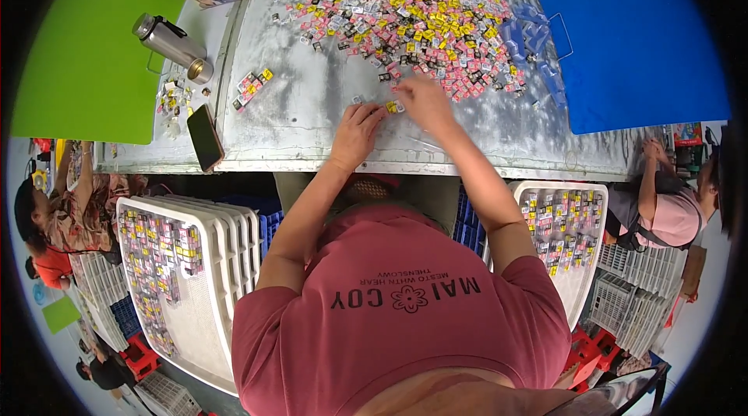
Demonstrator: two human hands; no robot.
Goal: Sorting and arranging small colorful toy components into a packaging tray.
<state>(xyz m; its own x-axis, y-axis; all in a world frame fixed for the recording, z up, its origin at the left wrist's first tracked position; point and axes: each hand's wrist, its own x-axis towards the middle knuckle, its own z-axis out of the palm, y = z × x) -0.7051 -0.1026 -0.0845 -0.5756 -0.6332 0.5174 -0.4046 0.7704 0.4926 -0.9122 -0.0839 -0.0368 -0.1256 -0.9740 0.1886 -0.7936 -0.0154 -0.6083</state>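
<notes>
A small yellow block is sitting beside the left hand; I can't tell either grip. A bumping right hand could flip it.

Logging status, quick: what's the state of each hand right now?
Left hand: fingers curled beside a small yellow piece; hold cannot be told.
Right hand: fingers bent near the scattered pieces; blurred, hold cannot be told.

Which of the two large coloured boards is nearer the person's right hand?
The blue board, on the picture's right; the green board, on the left, is farther from the right hand.
</notes>
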